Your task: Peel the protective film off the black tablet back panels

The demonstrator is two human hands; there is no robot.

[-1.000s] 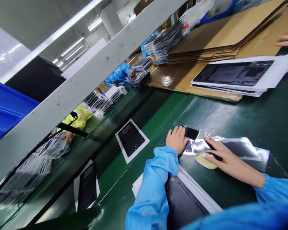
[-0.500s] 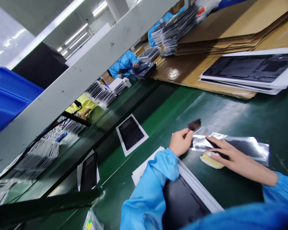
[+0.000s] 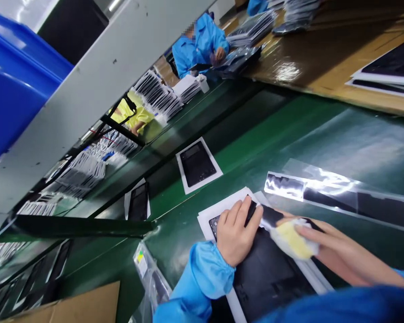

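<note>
Over the top end of a black panel (image 3: 272, 273), which lies on white sheets (image 3: 222, 207), my left hand (image 3: 234, 231) is closed on a dark strip (image 3: 252, 213). The strip stretches toward my right hand (image 3: 326, 244), which grips a yellow and white pad (image 3: 294, 238) above the panel's right edge. Part of the right hand's fingers is hidden behind the pad. Beyond my hands, clear film with dark strips (image 3: 343, 197) lies on the green surface (image 3: 373, 134).
Another black panel on white (image 3: 198, 163) lies farther up the green surface. A plastic bag (image 3: 151, 273) lies left of my sleeve. A metal beam (image 3: 97, 76) crosses the upper left. Co-workers in blue (image 3: 198, 45) and yellow (image 3: 131, 110) are beyond, near stacked panels.
Both hands have moved from the clear film to the black panel, the left with a dark strip. My right hand has lifted the yellow and white pad. The view has shifted.
</note>
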